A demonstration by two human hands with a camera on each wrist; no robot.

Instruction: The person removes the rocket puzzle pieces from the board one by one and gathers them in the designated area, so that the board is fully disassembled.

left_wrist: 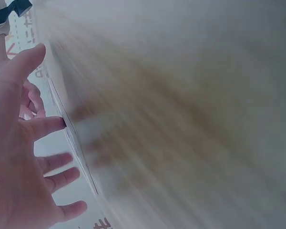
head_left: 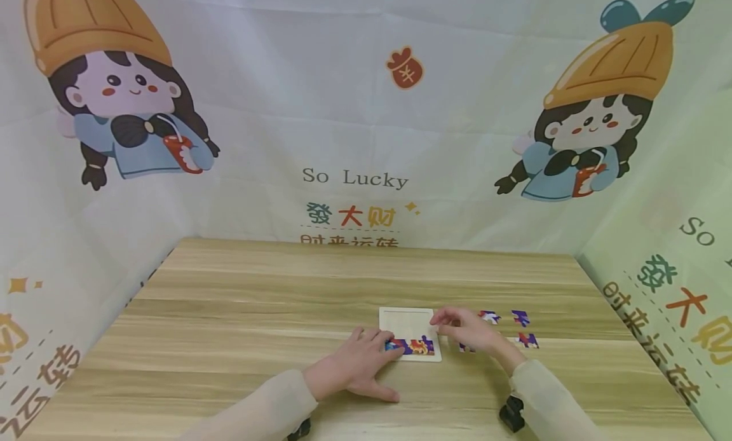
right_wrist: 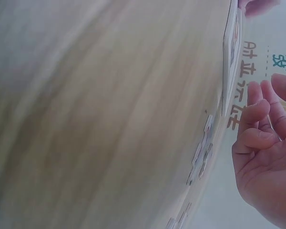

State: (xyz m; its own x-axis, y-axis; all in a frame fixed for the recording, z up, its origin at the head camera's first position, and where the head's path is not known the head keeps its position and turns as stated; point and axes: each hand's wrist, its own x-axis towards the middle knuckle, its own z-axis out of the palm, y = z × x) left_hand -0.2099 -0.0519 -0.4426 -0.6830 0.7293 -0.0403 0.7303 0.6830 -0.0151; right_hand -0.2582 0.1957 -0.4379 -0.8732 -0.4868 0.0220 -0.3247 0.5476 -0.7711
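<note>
A white puzzle tray (head_left: 407,311) lies on the table, its front strip filled with purple, orange and blue puzzle pieces (head_left: 420,346). My left hand (head_left: 357,365) spreads flat at the tray's left side, index fingertip right at its edge, thumb stretched out toward the front. Over the tray's right edge hovers my right hand (head_left: 466,330), two of its fingers bent toward the palm. In the right wrist view nothing shows between the thumb and fingers of the right hand (right_wrist: 267,152). The tray (right_wrist: 226,71) appears edge-on there, beyond the fingers.
Loose puzzle pieces lie right of the tray: one purple piece (head_left: 520,318) at the back, another piece (head_left: 527,340) in front of it, and others partly behind the right hand. A printed cloth (head_left: 354,110) hangs around the wooden table (head_left: 229,314).
</note>
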